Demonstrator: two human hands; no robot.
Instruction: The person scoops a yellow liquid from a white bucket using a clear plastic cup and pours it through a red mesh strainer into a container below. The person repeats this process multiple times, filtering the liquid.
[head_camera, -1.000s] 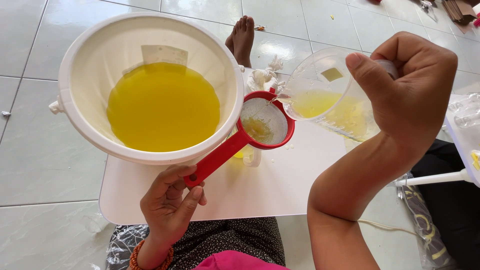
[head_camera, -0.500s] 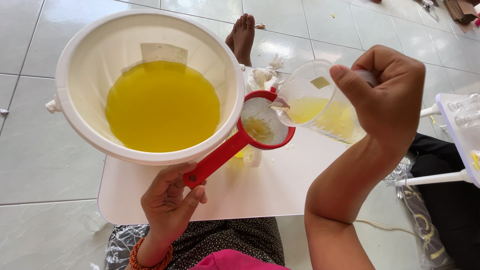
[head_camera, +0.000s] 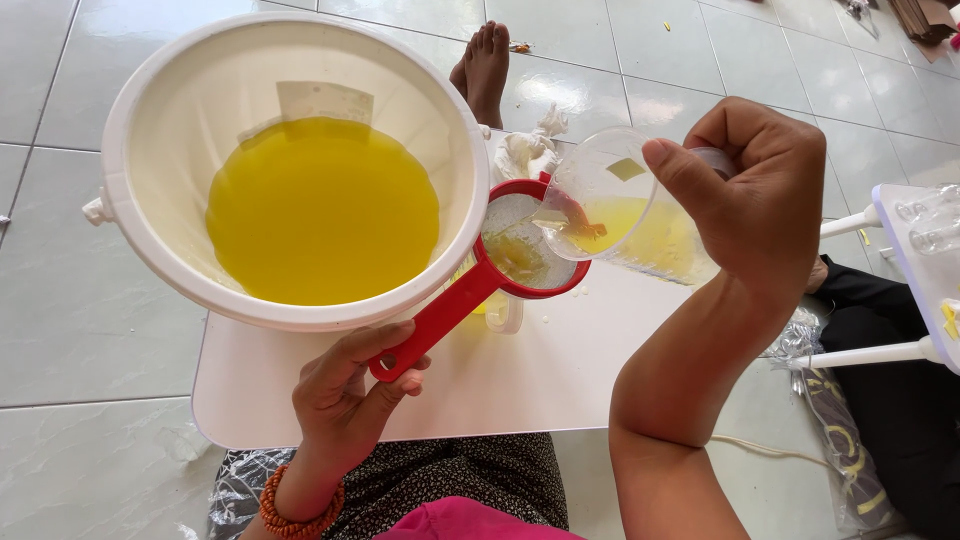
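My left hand (head_camera: 345, 400) grips the handle of a red strainer (head_camera: 470, 290) with a white mesh, held level over a small white container (head_camera: 503, 312) on a low white table (head_camera: 560, 380). My right hand (head_camera: 760, 200) holds a clear plastic jug (head_camera: 625, 205) tipped to the left, its spout over the strainer mesh. Yellow liquid sits in the jug and runs into the strainer. A large white bucket (head_camera: 150, 110) with deep yellow liquid (head_camera: 320, 210) stands at the left, its rim touching the strainer.
A bare foot (head_camera: 485, 65) rests on the grey floor tiles beyond the table. Crumpled white tissue (head_camera: 530, 150) lies behind the strainer. A white rack (head_camera: 925, 270) with clear bottles stands at the right edge. Plastic sheet lies by my knees.
My right hand has tilted the jug further and brought its spout down over the strainer. The left hand and strainer have stayed in place.
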